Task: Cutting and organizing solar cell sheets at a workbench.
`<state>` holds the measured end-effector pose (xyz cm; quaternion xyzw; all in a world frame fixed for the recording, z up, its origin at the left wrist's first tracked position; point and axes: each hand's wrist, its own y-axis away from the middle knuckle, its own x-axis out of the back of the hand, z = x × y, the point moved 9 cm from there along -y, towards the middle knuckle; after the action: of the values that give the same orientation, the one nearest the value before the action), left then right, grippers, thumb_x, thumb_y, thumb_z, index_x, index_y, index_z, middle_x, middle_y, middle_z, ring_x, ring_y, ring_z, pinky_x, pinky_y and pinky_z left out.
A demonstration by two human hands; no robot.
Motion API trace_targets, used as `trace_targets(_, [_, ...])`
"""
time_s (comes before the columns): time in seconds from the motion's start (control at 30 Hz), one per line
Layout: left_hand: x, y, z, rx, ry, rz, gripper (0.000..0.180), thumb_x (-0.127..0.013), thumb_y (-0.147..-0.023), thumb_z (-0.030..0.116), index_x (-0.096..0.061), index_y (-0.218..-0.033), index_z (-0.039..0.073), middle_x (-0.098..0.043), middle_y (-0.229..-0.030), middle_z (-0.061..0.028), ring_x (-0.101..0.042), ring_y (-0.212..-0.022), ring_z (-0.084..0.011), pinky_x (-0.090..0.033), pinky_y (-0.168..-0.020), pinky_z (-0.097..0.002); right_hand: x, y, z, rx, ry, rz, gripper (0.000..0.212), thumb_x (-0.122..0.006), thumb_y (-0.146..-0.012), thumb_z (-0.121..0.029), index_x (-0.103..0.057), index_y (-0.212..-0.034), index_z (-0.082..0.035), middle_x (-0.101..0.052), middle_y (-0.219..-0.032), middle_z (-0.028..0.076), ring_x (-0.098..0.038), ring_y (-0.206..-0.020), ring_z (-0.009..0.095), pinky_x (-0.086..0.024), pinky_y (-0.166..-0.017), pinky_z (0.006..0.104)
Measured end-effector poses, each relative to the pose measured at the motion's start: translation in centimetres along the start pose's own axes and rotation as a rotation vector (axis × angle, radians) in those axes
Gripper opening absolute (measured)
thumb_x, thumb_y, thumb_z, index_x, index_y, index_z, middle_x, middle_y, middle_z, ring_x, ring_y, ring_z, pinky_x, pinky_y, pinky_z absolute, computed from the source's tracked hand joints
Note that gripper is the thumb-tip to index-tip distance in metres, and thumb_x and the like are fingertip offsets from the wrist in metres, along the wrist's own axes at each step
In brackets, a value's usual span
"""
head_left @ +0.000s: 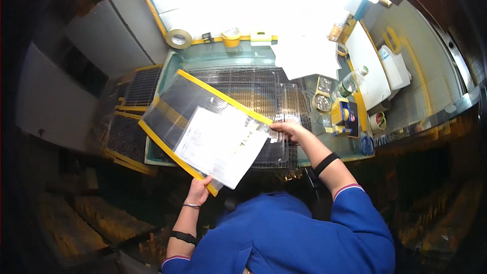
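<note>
A clear plastic sleeve [172, 99] with yellow edging along two opposite sides hangs tilted between my hands, above the worktable. White printed paper [225, 147] lies against or inside it toward its near right part; which, I cannot tell. My left hand [199, 191] pinches the sleeve's near corner by the yellow edging, thumb on top. My right hand [288, 130] grips the right corner, where the other yellow strip ends. Behind the sleeve, a dark gridded surface [253, 78] shows on the table, partly covered by it.
White sheets [308, 57] lie at the back under a bright lamp. A tape roll [179, 39] and a yellow roll [231, 37] stand along the back edge. On the right are metal-filled trays [322, 102], a clear bottle [351, 83] and blue-handled scissors [367, 145]. Dark round parts [127, 134] sit at left.
</note>
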<state>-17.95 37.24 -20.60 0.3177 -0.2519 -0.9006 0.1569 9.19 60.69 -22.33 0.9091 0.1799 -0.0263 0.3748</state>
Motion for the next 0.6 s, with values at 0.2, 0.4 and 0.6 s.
trace_targets(0.2, [0.8, 0.8, 1.4, -0.172, -0.041, 0.039, 0.034, -0.052, -0.08, -0.003, -0.045, -0.114, -0.001, -0.054, -0.107, -0.0082, -0.053, -0.097, -0.0185, -0.042, -0.086, -0.0306, -3.6, -1.7, 0.1, 0.107, -0.123, -0.034, 0.012, -0.054, -0.079, -0.002, -0.055, -0.09, -0.001, -0.06, -0.076, 0.007, -0.057, -0.064, 0.015, -0.05, -0.057, 0.0294])
trace_targets(0.4, [1.2, 2.7, 6.0, -0.343, -0.08, 0.058, 0.028, -0.053, -0.081, 0.001, -0.049, -0.109, 0.001, -0.055, -0.102, -0.0044, -0.054, -0.09, -0.0146, -0.042, -0.082, -0.0271, -3.3, 2.3, -3.1, 0.293, -0.246, -0.105, 0.024, -0.052, -0.083, -0.005, -0.048, -0.107, -0.003, -0.057, -0.092, 0.006, -0.056, -0.077, 0.015, -0.049, -0.068, 0.0292])
trace_targets(0.6, [2.8, 5.1, 11.0, -0.497, 0.059, 0.103, 0.022, -0.055, -0.081, 0.004, -0.054, -0.103, 0.003, -0.059, -0.094, -0.0025, -0.056, -0.085, -0.0132, -0.044, -0.078, -0.0269, -0.2, 6.2, -6.7, 0.595, -0.334, 0.001, 0.024, -0.05, -0.084, -0.003, -0.05, -0.108, -0.003, -0.057, -0.095, 0.006, -0.058, -0.077, 0.014, -0.05, -0.063, 0.0252])
